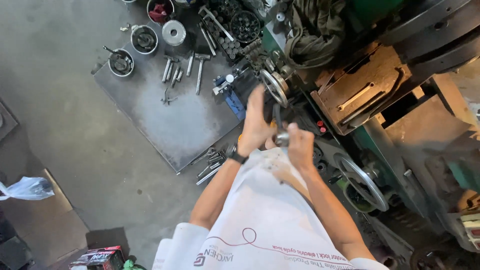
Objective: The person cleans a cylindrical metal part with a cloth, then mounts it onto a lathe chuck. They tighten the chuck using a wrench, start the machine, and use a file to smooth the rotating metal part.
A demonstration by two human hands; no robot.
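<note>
Down in front of the person's white shirt [260,215], the two hands meet over a small shiny metal part [282,138]. The right hand [300,145] is clenched around it, gripping it from the side, while the left hand [256,122] stands flat, fingers stretched, palm pressed against the part's end. A dark watch [237,156] sits on the left wrist. It looks to me like a fitting or twisting step, the flat palm working against the gripped piece; going on would call for a firm hold and the palm kept square on the end. Just past the hands stands the green lathe [395,125] with its handwheel [367,182]. On the floor beyond, a steel plate [175,115] carries loose wrenches [185,67] and round tins [144,39].
</note>
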